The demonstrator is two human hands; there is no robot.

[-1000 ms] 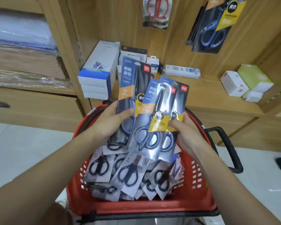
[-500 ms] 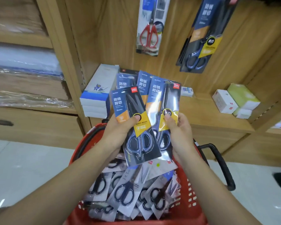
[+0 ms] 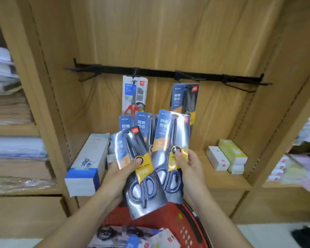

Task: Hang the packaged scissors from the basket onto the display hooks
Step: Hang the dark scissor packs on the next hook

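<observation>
I hold a fan of several dark-blue scissor packs in front of the wooden display. My left hand (image 3: 118, 178) grips the front tilted pack (image 3: 141, 174), thumb on its yellow label. My right hand (image 3: 188, 169) grips the upright pack (image 3: 170, 145) beside it, thumb on the label. More packs (image 3: 141, 124) stick up behind. A black hook rail (image 3: 168, 73) crosses the back panel above; a red-handled scissor pack (image 3: 134, 94) and a blue pack (image 3: 183, 99) hang from it. The red basket (image 3: 190, 228) with more packs (image 3: 132, 237) sits low at the bottom.
A white and blue box (image 3: 87, 165) stands on the shelf at left. Small white and green boxes (image 3: 227, 154) sit at right. Empty hooks (image 3: 238, 86) jut from the rail's right end and left end. Stacked paper fills the side shelves.
My view has tilted up, so the hook rail now shows and the basket has dropped to the bottom edge. Both hands have risen with the fanned packs toward the hanging packs.
</observation>
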